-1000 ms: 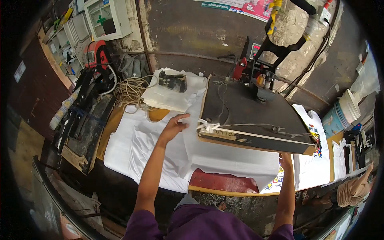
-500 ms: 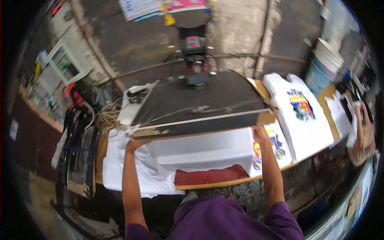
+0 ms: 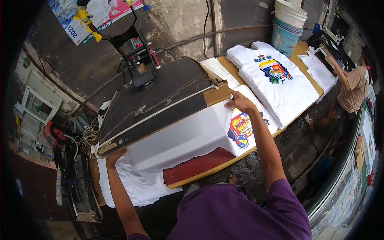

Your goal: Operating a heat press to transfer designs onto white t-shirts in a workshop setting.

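Flanking the broad, black, slab-shaped press head (image 3: 170, 82) behind the surface's yellow front edge (image 3: 202, 173), left hand (image 3: 116, 156) and right hand (image 3: 242, 101) have fingers whose grip is unclear.

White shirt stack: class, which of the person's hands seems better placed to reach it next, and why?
Probably the right hand: it is at the right end of the black board, nearer the shirt stack; the left hand is at the opposite end.

Over the counter (image 3: 233, 71), left grip (image 3: 116, 155) and right grip (image 3: 241, 102) meet the front corners of a black plate (image 3: 168, 85); printed white shirts (image 3: 276, 76) lie stacked toward the counter's right end.
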The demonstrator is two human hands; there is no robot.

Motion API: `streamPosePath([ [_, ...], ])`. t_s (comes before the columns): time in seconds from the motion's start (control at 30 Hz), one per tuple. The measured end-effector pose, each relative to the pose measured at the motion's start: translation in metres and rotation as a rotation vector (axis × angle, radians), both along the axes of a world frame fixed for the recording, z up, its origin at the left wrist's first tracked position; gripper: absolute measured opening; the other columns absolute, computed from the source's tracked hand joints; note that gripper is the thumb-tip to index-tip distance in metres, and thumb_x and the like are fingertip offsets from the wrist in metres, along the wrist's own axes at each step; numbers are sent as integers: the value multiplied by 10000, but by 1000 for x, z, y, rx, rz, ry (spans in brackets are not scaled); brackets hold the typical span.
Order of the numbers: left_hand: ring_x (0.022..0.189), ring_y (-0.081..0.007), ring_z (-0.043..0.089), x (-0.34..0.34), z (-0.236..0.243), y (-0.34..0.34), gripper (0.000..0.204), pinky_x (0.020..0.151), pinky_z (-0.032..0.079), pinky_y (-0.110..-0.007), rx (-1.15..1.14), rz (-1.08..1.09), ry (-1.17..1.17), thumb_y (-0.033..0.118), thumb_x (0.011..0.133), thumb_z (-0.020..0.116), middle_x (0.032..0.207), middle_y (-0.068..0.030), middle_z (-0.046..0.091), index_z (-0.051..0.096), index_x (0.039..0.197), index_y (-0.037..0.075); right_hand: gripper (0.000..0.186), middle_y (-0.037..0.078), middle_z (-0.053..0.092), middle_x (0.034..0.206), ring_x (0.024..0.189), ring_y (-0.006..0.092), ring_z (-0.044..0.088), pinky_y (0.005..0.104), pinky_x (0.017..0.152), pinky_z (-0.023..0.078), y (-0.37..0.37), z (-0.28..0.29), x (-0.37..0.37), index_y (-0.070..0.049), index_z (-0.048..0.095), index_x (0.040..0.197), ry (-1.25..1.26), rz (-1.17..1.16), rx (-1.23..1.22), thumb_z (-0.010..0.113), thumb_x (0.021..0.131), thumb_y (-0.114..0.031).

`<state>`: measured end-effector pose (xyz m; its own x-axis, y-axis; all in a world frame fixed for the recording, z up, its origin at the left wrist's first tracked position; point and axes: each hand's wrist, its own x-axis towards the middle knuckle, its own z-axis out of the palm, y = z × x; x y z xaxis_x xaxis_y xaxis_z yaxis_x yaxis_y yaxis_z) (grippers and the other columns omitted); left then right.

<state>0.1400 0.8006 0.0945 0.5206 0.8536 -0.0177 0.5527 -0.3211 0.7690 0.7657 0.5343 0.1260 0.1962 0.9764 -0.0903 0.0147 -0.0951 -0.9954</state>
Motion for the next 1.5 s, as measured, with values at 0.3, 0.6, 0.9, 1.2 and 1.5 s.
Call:
streamPosePath([
  [0.3,982,-163,592,-16,9,-26,384,750,512,-298,-332,-9,-258,120,824,723,1127,-49,621,610,1182,41,801,120,590,1236,1015,216,587,296,889,481,-2,-1,-3,-42,383,1454,-88,-22,-44,652,715,110],
  [0.6,1148,-222,568,26,-19,-166,864,864,507,-341,-941,44,-1085,54,806,712,1275,-122,569,199,1501,81,508,90,639,1093,951,192,615,304,814,499,-4,-12,-1,36,540,1212,96,-109,-81,625,721,134],
  [0.9,992,-174,607,13,-73,-119,721,859,496,-337,-808,231,-855,147,883,669,1119,-71,599,273,1485,150,304,64,608,856,842,129,570,283,721,477,-21,-39,-50,-16,589,1148,-387,-388,108,576,869,-136],
  [1.2,842,-137,586,123,-60,83,653,778,513,-322,-678,140,-1035,405,949,569,1017,-64,616,271,1498,214,241,42,556,623,506,96,535,252,426,457,-194,-41,-98,100,636,1040,-591,-669,-375,561,868,-51],
  [1.5,992,-217,577,165,-46,177,669,866,465,-362,-747,64,-1222,559,933,487,1207,-102,560,394,1427,117,229,101,630,817,635,162,590,308,536,507,-204,8,-158,3,665,1057,-596,-676,-532,590,877,-119],
])
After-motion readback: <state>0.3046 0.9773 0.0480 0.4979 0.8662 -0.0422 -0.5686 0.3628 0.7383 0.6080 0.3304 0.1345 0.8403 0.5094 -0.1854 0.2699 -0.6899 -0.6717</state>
